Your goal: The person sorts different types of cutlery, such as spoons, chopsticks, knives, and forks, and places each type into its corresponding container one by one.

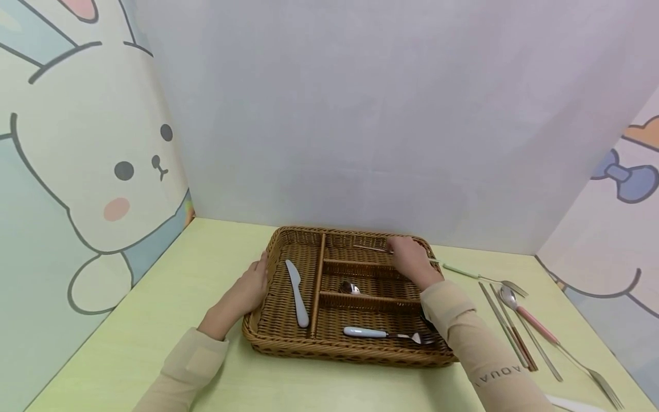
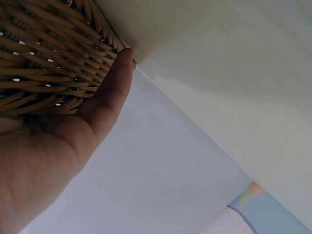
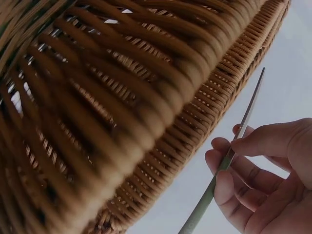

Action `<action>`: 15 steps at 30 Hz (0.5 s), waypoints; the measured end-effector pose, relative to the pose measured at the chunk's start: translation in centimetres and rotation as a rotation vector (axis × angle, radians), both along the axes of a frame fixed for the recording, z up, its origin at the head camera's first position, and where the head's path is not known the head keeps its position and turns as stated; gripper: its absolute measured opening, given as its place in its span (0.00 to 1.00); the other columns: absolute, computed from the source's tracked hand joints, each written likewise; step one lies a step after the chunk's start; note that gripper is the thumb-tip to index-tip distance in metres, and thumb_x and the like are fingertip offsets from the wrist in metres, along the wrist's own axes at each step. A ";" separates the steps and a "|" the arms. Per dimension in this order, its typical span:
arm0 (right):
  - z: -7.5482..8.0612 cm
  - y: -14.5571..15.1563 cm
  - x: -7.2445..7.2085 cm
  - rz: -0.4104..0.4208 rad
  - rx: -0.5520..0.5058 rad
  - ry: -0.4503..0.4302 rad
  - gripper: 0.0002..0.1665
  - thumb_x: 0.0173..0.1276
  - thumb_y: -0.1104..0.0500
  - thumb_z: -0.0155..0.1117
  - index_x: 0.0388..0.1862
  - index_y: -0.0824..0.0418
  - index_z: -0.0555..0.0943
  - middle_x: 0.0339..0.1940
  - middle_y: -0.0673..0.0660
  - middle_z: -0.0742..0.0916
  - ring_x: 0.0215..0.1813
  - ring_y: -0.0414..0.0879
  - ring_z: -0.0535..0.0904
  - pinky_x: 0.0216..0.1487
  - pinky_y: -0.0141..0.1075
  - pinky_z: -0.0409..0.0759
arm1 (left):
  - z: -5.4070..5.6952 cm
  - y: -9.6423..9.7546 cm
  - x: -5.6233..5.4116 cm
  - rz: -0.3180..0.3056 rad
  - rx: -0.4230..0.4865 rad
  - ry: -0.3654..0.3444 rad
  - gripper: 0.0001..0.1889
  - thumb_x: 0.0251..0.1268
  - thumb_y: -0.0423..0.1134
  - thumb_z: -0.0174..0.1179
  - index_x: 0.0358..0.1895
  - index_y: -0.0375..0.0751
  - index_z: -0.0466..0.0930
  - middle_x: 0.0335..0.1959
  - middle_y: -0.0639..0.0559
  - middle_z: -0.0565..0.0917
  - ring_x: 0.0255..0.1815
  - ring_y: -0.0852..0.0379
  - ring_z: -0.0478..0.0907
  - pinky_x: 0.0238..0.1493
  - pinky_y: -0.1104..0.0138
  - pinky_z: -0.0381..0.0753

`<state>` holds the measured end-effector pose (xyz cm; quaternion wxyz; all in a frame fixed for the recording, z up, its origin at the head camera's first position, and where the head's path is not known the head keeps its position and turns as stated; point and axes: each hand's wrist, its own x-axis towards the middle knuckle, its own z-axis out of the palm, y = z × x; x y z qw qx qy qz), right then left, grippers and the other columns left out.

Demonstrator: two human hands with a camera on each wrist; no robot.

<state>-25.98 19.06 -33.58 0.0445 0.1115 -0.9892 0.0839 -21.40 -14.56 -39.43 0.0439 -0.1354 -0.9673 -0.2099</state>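
A brown wicker cutlery tray (image 1: 288, 345) with divided compartments sits on the pale yellow table. My left hand (image 1: 248, 290) rests against its left side, the fingers straight along the woven wall in the left wrist view. Over the tray's back right compartment, my right hand (image 1: 410, 260) pinches a chopstick (image 3: 204, 202) with a green handle and a slim metal tip, between thumb and fingers. A knife (image 1: 298, 297) lies in the long left compartment. In the middle compartment is a spoon (image 1: 350, 288), partly hidden. A fork (image 1: 365, 332) with a pale handle lies in the front compartment.
Right of the tray lie a green-handled fork (image 1: 463, 272), several chopsticks (image 1: 507, 329), a spoon (image 1: 508, 296) beside a pink handle and another fork (image 1: 602, 384). A white handle (image 1: 571, 404) shows at the bottom edge. A pale wall (image 1: 370, 131) stands close behind the tray.
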 end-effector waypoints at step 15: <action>-1.6 -0.8 -1.4 0.031 -0.004 -0.059 0.10 0.62 0.74 0.53 0.38 0.64 0.78 0.34 0.59 0.82 0.27 0.47 0.76 0.26 0.38 0.75 | 0.2 0.1 0.2 0.000 0.002 0.003 0.26 0.72 0.32 0.33 0.68 0.21 0.42 0.57 0.22 0.66 0.55 0.31 0.70 0.49 0.47 0.76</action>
